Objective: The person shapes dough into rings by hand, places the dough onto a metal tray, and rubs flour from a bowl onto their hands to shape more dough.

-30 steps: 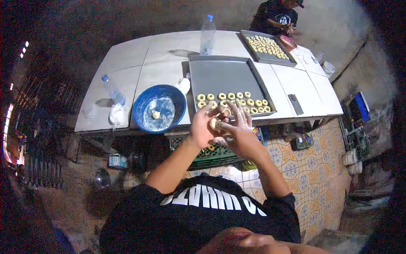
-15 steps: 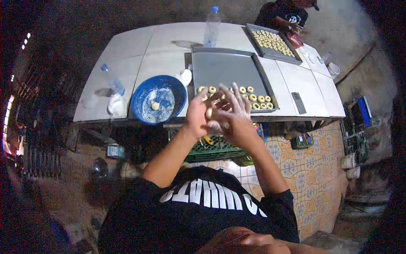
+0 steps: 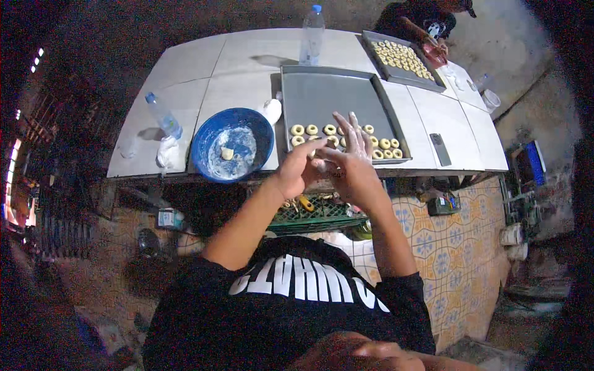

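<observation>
My left hand [image 3: 296,172] and my right hand [image 3: 354,166] meet over the near edge of a grey baking tray [image 3: 331,93]. Between their fingertips is a small piece of pale dough [image 3: 313,153], mostly hidden by the fingers. White flour dusts the right hand, whose outer fingers stretch up and apart while its thumb and forefinger press in at the dough. Rows of small dough rings [image 3: 330,130] lie along the tray's near side. Left of my hands, a blue bowl [image 3: 204,133] holds flour and one lump of dough [image 3: 227,153].
Plastic bottles stand at the back [image 3: 313,40] and left [image 3: 164,116] of the white tiled table [image 3: 241,59]. A phone [image 3: 440,149] lies to the right. Another tray [image 3: 427,83] full of rings sits near a person [image 3: 402,25]. Below is a green crate [image 3: 309,216].
My hands have drawn closer together at the fingertips, and the dough between them is now more covered. More of the rings behind them shows.
</observation>
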Demonstrator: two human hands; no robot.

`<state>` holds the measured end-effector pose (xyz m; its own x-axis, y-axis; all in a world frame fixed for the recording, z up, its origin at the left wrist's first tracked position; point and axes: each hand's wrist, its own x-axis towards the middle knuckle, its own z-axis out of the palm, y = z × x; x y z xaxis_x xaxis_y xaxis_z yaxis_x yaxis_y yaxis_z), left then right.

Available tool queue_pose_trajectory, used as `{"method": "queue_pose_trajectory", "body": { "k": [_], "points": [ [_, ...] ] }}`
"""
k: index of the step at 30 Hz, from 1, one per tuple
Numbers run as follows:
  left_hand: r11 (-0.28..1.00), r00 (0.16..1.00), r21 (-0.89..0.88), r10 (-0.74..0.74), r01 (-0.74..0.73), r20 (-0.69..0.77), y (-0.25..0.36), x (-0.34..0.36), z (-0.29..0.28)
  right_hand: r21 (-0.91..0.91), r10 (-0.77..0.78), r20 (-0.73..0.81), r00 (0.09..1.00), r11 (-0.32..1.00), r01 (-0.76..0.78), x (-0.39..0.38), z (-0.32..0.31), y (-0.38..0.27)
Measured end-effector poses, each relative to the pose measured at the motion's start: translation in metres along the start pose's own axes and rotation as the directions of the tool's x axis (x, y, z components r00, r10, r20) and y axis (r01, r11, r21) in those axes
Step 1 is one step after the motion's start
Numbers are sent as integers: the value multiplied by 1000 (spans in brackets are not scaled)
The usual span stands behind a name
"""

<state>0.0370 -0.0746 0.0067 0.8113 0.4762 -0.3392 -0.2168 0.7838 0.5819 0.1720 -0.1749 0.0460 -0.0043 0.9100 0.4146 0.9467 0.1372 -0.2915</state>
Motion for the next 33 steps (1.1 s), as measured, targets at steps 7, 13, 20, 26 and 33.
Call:
{"method": "queue_pose_trajectory", "body": {
  "k": [7, 13, 20, 26, 33],
  "points": [
    [974, 986, 182, 153, -138, -68, 7, 4, -12, 18, 18, 84, 996, 1000, -20, 3, 6, 10],
    [999, 999, 22, 42, -42, 23, 8, 16, -23, 175, 17, 10, 1000, 984, -18, 7, 13, 9],
    [998, 997, -59, -35, 39, 67, 8, 24, -22, 113, 62, -119, 991, 992, -48, 5, 22, 5],
    [996, 992, -84, 49, -40, 114, 24, 11, -11, 154, 129, -320, 939, 985, -83, -11, 24, -1],
    [162, 623, 666, 563, -728, 543, 12, 12, -21, 166, 148, -321, 935, 981, -98, -9, 46, -8]
  ]
}}
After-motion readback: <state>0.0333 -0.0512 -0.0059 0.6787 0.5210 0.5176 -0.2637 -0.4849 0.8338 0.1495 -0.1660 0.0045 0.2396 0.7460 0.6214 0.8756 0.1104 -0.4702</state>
